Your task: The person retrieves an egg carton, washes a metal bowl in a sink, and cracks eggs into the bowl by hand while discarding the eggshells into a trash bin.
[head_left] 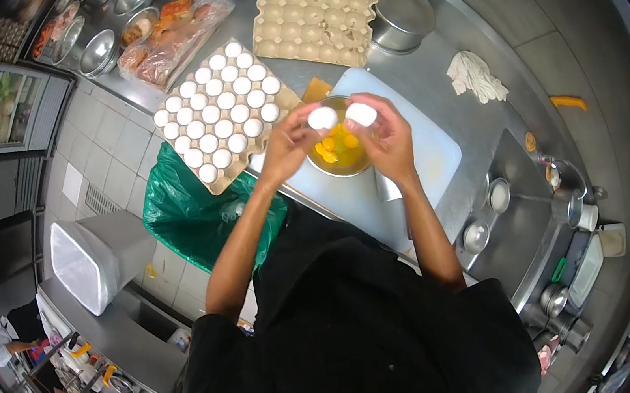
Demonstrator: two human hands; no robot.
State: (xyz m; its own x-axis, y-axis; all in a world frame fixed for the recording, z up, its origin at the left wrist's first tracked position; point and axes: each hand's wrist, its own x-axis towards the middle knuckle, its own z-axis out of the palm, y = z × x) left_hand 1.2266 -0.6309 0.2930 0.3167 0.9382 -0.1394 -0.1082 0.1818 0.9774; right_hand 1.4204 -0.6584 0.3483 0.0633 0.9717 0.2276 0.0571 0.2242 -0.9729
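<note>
A black shirt fronts the view; left hand and right hand, fingers pinching one white egg each (whole or cracked, I cannot tell), are about equally near the metal bowl beneath.

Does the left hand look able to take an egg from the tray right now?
Probably not: the left hand is near the tray with nothing visible between them, but its fingers hold a white egg or shell over the bowl.
</note>
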